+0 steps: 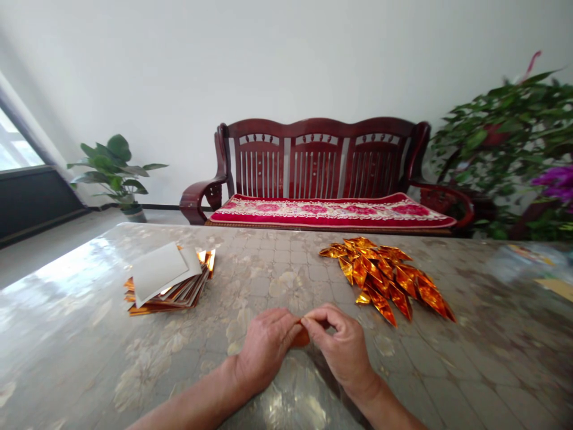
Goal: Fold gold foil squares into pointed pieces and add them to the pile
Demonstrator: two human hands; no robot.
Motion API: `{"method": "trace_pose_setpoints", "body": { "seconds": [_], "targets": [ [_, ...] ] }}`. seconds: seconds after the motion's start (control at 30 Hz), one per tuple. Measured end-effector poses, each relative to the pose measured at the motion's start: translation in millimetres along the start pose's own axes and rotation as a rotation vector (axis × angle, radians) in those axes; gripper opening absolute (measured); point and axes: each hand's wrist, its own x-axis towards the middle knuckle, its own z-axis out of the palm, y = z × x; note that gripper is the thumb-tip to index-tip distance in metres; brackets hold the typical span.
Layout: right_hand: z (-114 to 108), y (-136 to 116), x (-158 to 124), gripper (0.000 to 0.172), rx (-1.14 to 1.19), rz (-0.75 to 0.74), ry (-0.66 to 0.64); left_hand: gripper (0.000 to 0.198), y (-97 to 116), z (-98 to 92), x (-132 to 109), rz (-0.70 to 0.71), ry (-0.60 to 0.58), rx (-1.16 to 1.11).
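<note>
My left hand point(264, 349) and my right hand point(338, 346) meet at the middle of the table's near side. Between their fingers they pinch a small piece of orange-gold foil paper point(302, 334), partly hidden by my fingers. To the right of my right hand lies a loose heap of pointed, folded gold foil pieces point(385, 278). A stack of foil-backed paper sheets point(168, 280), topped by white sheets, sits further off to the left. Neither hand touches the heap or the stack.
The glossy, patterned tabletop point(277, 257) stretches to a far edge. Beyond it stand a dark red wooden bench point(317, 161) with a red cushion and a potted plant point(111, 170). Leafy plants point(501, 137) rise at the right. A plastic bag point(523, 263) lies at the right.
</note>
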Motion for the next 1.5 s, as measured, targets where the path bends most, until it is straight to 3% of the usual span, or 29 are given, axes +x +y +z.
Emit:
{"method": "trace_pose_setpoints", "body": {
  "seconds": [0.13, 0.37, 0.57, 0.9, 1.2, 1.4, 1.5],
  "targets": [
    [0.8, 1.8, -0.7, 0.018, -0.020, -0.004, 0.019, 0.043, 2.6, 0.9, -0.5, -0.010, 0.021, -0.001],
    [0.0, 0.8, -1.3, 0.018, -0.032, -0.061, 0.010, 0.041, -1.5, 1.9, -1.4, -0.068, -0.045, -0.121],
    [-2.6, 0.4, -1.3, 0.016, -0.039, -0.096, -0.011, 0.041, -3.0, -1.1, -1.5, -0.021, -0.074, -0.072],
    [-1.7, 2.1, -3.0, 0.017, -0.069, -0.112, -0.031, 0.032, 1.9, 2.6, -3.9, -0.141, -0.006, -0.222],
    [-1.6, -1.3, -4.2, 0.028, 0.089, -0.017, -0.049, 0.035, -0.9, -1.6, -4.0, -0.197, -0.045, -0.317],
    [0.3, -2.1, -2.9, 0.011, 0.048, -0.108, -0.045, 0.037, -1.6, -3.0, -3.0, -0.178, -0.049, -0.311],
    [2.4, -2.2, -2.9, 0.016, 0.018, -0.083, -0.044, 0.038, -0.1, -2.6, -2.6, -0.189, -0.059, -0.288]
  ]
}}
